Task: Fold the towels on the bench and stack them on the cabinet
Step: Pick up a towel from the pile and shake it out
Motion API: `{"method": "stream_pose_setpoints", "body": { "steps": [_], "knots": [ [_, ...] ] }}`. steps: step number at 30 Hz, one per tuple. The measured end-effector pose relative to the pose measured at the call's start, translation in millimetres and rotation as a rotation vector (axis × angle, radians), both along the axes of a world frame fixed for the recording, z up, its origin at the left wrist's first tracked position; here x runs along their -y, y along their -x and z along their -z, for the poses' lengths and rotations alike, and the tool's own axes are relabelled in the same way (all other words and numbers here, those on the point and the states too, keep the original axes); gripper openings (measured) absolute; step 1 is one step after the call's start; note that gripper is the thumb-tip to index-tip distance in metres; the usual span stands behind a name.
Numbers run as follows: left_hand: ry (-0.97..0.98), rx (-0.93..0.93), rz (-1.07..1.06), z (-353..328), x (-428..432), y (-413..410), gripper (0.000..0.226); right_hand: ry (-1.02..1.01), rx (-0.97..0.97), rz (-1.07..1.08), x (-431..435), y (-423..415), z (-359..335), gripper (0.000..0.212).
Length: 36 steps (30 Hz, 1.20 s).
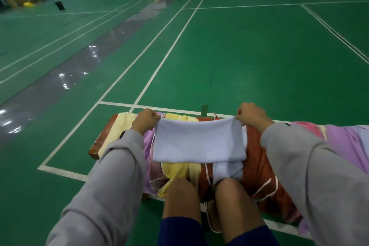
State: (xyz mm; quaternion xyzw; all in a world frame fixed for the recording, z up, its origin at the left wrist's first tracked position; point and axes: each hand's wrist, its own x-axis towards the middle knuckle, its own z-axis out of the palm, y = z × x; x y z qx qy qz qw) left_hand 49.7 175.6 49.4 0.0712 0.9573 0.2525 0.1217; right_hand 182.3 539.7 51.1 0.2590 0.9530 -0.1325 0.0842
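I pinch the far corners of the pale blue towel (199, 142) in both fists, left hand (146, 121) at ten o'clock of it and right hand (252, 115) at two, and it drapes toward my knees over the bench (105, 132). I judge it light, soft and limp, sagging between my holds, so the corners are where to take it. Beneath lies a heap with a yellow towel (175, 173), a rust-red towel (257, 158) and a lilac towel (343, 138); I see no cabinet or other container on the green court floor (239, 56) beyond.
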Motion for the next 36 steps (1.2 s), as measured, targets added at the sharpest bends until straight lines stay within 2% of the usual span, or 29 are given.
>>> {"method": "stream_pose_setpoints", "body": {
  "steps": [5,10,13,16,19,22,26,28,30,34,36],
  "knots": [
    [0.013,0.01,-0.019,46,-4,13,0.044,-0.096,0.003,-0.021,18,14,37,0.018],
    [-0.002,0.037,-0.055,59,-9,27,0.043,-0.085,-0.01,0.082,24,16,62,0.028],
    [0.023,0.198,-0.025,63,-10,23,0.044,-0.062,-0.029,0.112,29,18,65,0.029],
    [0.007,0.339,-0.066,70,-7,21,0.052,-0.063,-0.095,0.032,49,27,55,0.026],
    [-0.03,0.412,-0.063,72,-7,19,0.053,0.102,-0.083,-0.106,86,40,46,0.014],
    [-0.142,0.391,-0.097,74,-7,18,0.054,0.397,-0.029,-0.22,133,51,42,0.021],
    [-0.201,0.596,-0.083,61,2,12,0.032,0.675,0.0,-0.232,191,58,43,0.017],
    [-0.131,0.748,-0.056,50,4,6,0.025,0.752,0.019,-0.226,212,58,44,0.016],
    [-0.039,0.806,0.015,45,6,1,0.024,0.803,0.054,-0.207,224,55,45,0.022],
    [-0.029,0.693,0.09,44,5,-5,0.007,0.844,0.113,-0.162,232,51,50,0.028],
    [-0.084,0.63,0.083,38,2,-8,0.005,0.891,0.107,-0.111,231,51,50,0.03]
  ]
}}
